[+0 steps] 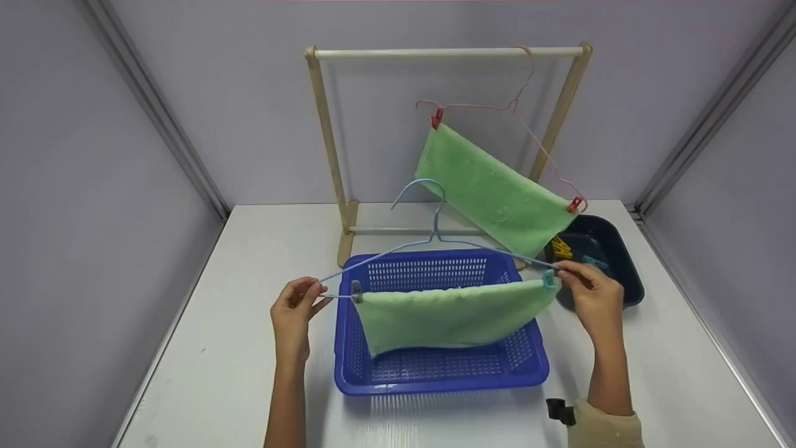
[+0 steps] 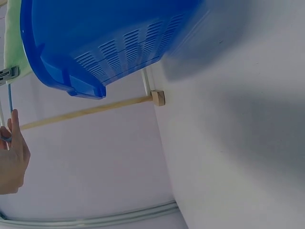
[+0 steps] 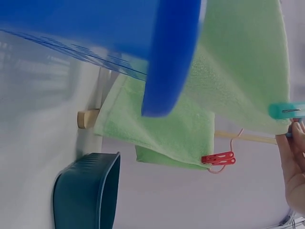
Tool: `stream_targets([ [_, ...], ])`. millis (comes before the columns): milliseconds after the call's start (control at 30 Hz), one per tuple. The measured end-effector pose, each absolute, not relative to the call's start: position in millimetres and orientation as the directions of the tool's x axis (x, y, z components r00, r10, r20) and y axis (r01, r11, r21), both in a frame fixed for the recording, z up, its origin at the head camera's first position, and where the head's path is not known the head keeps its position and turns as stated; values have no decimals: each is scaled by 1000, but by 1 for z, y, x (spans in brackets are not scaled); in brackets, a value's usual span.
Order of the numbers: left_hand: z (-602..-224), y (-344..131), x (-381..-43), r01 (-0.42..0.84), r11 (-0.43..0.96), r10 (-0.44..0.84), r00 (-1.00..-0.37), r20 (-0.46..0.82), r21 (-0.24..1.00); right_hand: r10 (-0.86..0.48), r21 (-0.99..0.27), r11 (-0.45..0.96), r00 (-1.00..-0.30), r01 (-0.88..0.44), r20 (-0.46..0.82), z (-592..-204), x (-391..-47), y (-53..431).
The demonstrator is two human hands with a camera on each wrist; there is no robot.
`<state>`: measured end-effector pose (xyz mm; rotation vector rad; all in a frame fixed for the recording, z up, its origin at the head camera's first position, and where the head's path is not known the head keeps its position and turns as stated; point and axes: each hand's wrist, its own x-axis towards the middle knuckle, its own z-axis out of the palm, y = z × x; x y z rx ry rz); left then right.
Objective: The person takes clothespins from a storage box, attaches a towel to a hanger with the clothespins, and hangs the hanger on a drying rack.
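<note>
A blue wire hanger (image 1: 435,236) is held level above the basket, hook upward. From its lower bar hangs a light green towel (image 1: 454,317), fixed by a grey clothespin (image 1: 356,291) on the left and a teal clothespin (image 1: 548,278) on the right. My left hand (image 1: 293,314) pinches the hanger's left end. At the other end, my right hand (image 1: 594,298) pinches the wire beside the teal clothespin. The right wrist view shows the teal clothespin (image 3: 286,110) on the towel's corner, close to the right fingers.
Beneath the towel stands a blue plastic basket (image 1: 441,389). Behind it, a wooden rack (image 1: 448,54) carries a slanting pink hanger (image 1: 479,107) with another green towel (image 1: 491,186) on red clothespins (image 1: 437,118). A dark tray (image 1: 628,267) with clothespins (image 1: 559,249) sits at right.
</note>
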<state>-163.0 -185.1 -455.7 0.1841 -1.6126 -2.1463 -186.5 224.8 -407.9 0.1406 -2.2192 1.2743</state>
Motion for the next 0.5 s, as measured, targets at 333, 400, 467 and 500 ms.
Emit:
stream_targets([
  [333, -460, -183, -162, 285, -351, -433, -894, 115, 892, 179, -786, 481, -834, -388, 521, -413, -187, 229],
  [400, -461, -182, -162, 282, -364, -429, -897, 109, 888, 182, -794, 473, -839, -382, 512, -419, -192, 233],
  [467, -461, -181, -161, 285, -378, -425, -899, 108, 881, 181, -800, 463, -843, -381, 506, -424, -194, 237],
  [500, -461, -181, -161, 286, -384, -424, -899, 107, 878, 180, -802, 458, -844, -383, 506, -425, -194, 238],
])
